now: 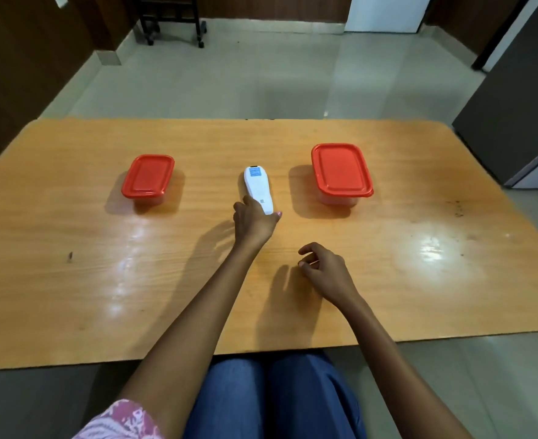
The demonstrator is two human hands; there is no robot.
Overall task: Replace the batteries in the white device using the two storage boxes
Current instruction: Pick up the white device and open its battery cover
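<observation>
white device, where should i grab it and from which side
Take the white device by its narrow near end, coming from the near table edge. It lies flat and lengthwise, pointing away, so that end is reachable and probably slim enough to pinch across. The left hand is already on that end; the right hand is empty. Both boxes sit clear.

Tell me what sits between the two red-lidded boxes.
In the head view, the white device lies between the left box and right box, with the left hand on its near end.
</observation>
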